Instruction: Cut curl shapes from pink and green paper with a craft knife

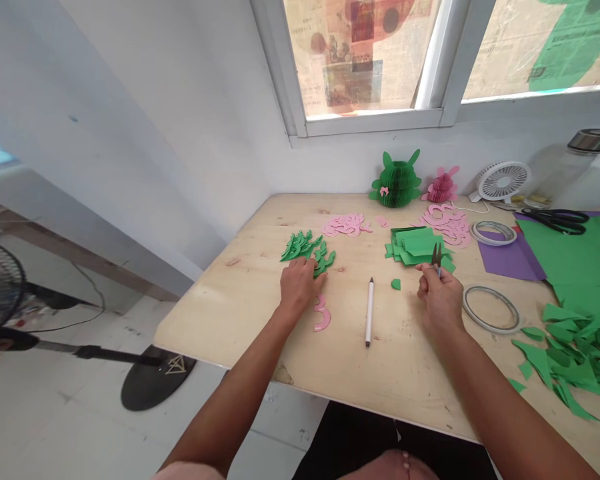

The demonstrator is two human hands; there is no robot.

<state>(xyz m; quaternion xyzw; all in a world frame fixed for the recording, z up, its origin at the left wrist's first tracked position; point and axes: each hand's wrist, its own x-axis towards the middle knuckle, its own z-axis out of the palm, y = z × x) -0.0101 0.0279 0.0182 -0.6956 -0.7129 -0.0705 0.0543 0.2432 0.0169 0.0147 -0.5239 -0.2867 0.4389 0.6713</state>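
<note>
My left hand [299, 283] rests at the front of a heap of curvy green paper cutouts [298, 245], its thumb spread away from the fingers and its fingertips partly hidden at the pieces. Just below it lies a pink curved paper cutout [323, 316]. My right hand [441, 297] is closed around a pair of small scissors [437, 256], the blades pointing up and away from me. Behind the scissors sits a stack of folded green paper strips [415, 244]. A small green scrap [396, 284] and a white pen [369, 312] lie between my hands.
Pink cutouts [347, 225] lie toward the back. Green [396, 183] and pink [441, 187] paper figures stand by the wall. Tape rolls [491, 327], black scissors [555, 220], green scraps [575, 353] and a small white fan [504, 181] are on the right.
</note>
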